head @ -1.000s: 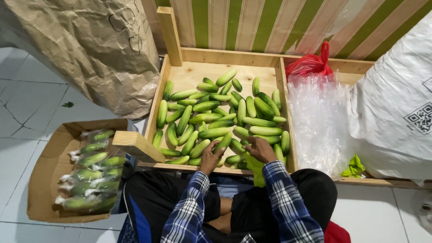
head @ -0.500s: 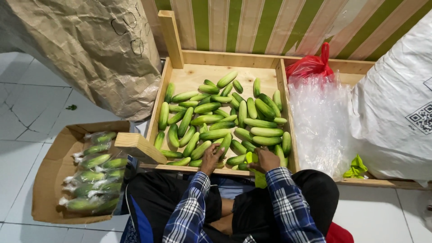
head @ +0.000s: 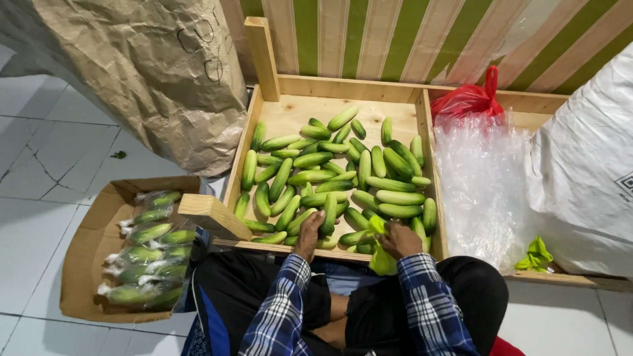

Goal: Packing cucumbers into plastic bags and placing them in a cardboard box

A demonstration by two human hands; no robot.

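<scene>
Left hand [head: 307, 232] is down on the near edge of the cucumber pile [head: 336, 178]. Its fingers rest on one cucumber [head: 328, 214] that lies just ahead of them, long axis running away from the person, almost straight up the wooden crate [head: 277, 118]. Fingers look curled over its near end; a full pinch or just a touch, cannot tell.

Right hand [head: 399, 238] is just right of it, at the crate's near rim. Its fingers are pressed together on a bunch of yellow-green ties [head: 380, 254], which hang down below the fingers toward the lap. One tie end pokes up just left of the fingers.

The left hand is the nearer one to the pointed cucumber; the right hand is beside it, apart from it.

Counts: loose cucumbers in the crate, roughly forty, too overlapped for an exact count. One crate. One cardboard box [head: 89, 254] well left of the left fingers, holding about eight clear bags of cucumbers [head: 145, 257], some hidden. One stack of clear plastic bags [head: 478, 184] right of the right fingers, one red bag [head: 469, 100] beyond it, one white sack [head: 587, 171] farther right, one more small bunch of ties [head: 535, 255] beside it. One brown paper sack [head: 145, 72] far ahead left.
</scene>
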